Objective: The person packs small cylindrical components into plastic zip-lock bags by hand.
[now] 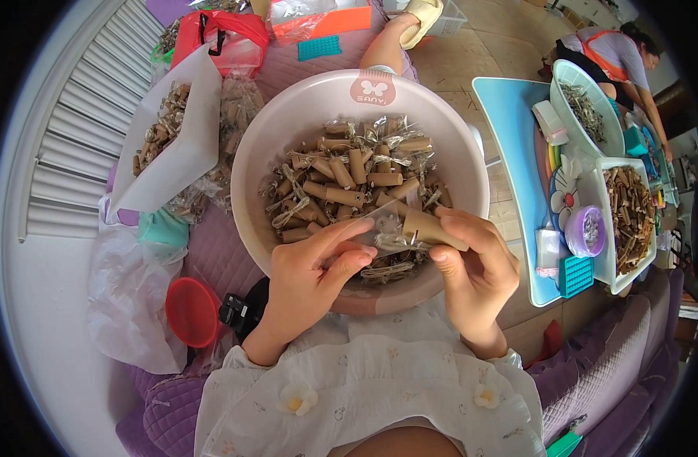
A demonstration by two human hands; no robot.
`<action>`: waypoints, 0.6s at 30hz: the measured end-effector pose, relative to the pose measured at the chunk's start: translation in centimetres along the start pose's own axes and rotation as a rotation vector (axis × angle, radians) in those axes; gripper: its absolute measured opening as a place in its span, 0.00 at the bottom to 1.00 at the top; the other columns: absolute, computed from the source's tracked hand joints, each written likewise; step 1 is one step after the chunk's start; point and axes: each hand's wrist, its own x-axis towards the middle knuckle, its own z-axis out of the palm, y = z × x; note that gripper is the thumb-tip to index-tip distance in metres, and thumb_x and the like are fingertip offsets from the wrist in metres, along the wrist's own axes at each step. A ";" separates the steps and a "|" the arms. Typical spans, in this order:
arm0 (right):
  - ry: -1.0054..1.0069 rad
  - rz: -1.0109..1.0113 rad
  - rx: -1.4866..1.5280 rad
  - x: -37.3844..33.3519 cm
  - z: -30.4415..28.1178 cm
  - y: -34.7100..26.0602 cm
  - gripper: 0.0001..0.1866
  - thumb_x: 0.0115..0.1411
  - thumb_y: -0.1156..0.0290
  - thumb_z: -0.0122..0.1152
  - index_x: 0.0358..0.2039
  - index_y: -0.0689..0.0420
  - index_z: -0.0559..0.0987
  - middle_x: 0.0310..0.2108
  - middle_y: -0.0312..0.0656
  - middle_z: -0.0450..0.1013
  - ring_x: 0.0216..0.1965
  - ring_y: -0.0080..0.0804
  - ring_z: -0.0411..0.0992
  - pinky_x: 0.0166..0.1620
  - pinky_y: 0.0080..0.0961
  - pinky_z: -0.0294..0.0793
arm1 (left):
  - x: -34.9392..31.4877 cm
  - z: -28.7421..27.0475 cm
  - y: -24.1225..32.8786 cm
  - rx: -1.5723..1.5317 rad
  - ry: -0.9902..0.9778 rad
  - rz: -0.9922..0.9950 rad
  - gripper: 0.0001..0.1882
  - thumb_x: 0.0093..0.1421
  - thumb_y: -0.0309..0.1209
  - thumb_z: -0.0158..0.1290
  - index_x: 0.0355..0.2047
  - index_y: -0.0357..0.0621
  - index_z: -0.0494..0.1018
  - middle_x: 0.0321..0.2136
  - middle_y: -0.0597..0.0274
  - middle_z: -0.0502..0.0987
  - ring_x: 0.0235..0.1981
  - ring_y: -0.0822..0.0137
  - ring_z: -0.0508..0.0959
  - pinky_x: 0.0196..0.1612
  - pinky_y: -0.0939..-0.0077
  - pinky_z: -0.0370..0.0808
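Note:
In front of me a large pale pink basin (250,164) holds many brown cardboard tubes (356,164) with pale twine-like strands, some in clear wrapping. Over its near side my right hand (482,278) grips one brown cardboard tube (431,230) between thumb and fingers. A clear plastic bag (391,221) stretches from that tube toward my left hand (307,278), whose thumb and forefinger pinch its edge. Pale strands show through the plastic below the tube's left end. Whether the tube is fully inside the bag, I cannot tell.
At left stand a white bin (200,145) of tubes, a red bowl (191,312) and a teal container (162,228). On the right, a light blue table (509,145) carries a pale green basin (611,129) and a white tray (608,263). Another person (608,57) bends beyond it.

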 end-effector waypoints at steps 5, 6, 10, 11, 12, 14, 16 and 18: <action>-0.083 0.425 0.346 0.0 0.1 -0.3 0.13 0.50 0.74 0.60 0.36 0.64 0.73 0.33 0.45 0.73 0.32 0.25 0.72 0.33 0.17 0.72 | 0.2 0.0 -0.5 0.028 -0.104 0.065 0.16 0.51 0.29 0.55 0.41 0.39 0.71 0.25 0.59 0.77 0.22 0.76 0.75 0.25 0.85 0.70; -0.100 0.494 0.389 0.1 0.1 -0.4 0.13 0.50 0.74 0.60 0.36 0.63 0.72 0.32 0.44 0.73 0.31 0.24 0.72 0.33 0.16 0.72 | 0.2 0.0 -0.4 0.028 -0.104 0.065 0.16 0.51 0.29 0.55 0.41 0.39 0.71 0.25 0.59 0.77 0.22 0.76 0.75 0.25 0.85 0.70; -0.055 0.541 0.423 0.0 0.4 0.0 0.12 0.50 0.72 0.61 0.33 0.63 0.70 0.28 0.42 0.74 0.29 0.22 0.72 0.31 0.15 0.72 | 0.2 0.3 -0.1 -0.017 -0.117 0.057 0.18 0.50 0.31 0.56 0.42 0.40 0.70 0.28 0.62 0.77 0.19 0.82 0.69 0.21 0.89 0.65; -0.089 0.555 0.368 0.0 0.3 0.1 0.12 0.49 0.71 0.61 0.32 0.62 0.70 0.26 0.40 0.74 0.28 0.21 0.72 0.30 0.15 0.71 | 0.2 0.5 -0.2 -0.064 -0.093 0.044 0.19 0.50 0.31 0.56 0.42 0.41 0.71 0.28 0.63 0.77 0.18 0.84 0.67 0.19 0.90 0.63; -0.123 0.569 0.313 -0.1 0.2 0.2 0.13 0.49 0.71 0.62 0.30 0.62 0.69 0.24 0.39 0.73 0.26 0.20 0.72 0.29 0.15 0.71 | 0.2 0.6 -0.1 -0.064 -0.093 0.045 0.19 0.50 0.31 0.56 0.42 0.41 0.71 0.28 0.63 0.77 0.18 0.84 0.67 0.19 0.90 0.63; -0.129 0.558 0.300 -0.3 0.4 0.4 0.13 0.49 0.70 0.63 0.30 0.62 0.69 0.23 0.39 0.73 0.24 0.19 0.71 0.27 0.14 0.70 | 0.2 0.7 0.2 -0.065 -0.087 -0.001 0.18 0.49 0.32 0.57 0.42 0.42 0.71 0.29 0.66 0.77 0.16 0.86 0.64 0.18 0.91 0.60; -0.134 0.547 0.286 -0.4 0.6 0.7 0.14 0.48 0.69 0.63 0.30 0.62 0.70 0.21 0.38 0.73 0.22 0.18 0.70 0.26 0.14 0.69 | 0.2 1.0 -0.1 -0.077 -0.073 0.002 0.18 0.49 0.32 0.57 0.41 0.42 0.71 0.29 0.66 0.77 0.15 0.86 0.63 0.17 0.91 0.60; -0.130 0.447 0.213 -0.6 0.6 1.0 0.13 0.48 0.69 0.63 0.29 0.62 0.70 0.21 0.38 0.72 0.19 0.17 0.67 0.23 0.14 0.66 | 0.2 1.2 -0.3 -0.089 -0.062 0.003 0.18 0.48 0.31 0.57 0.41 0.42 0.72 0.29 0.67 0.77 0.14 0.86 0.62 0.16 0.91 0.59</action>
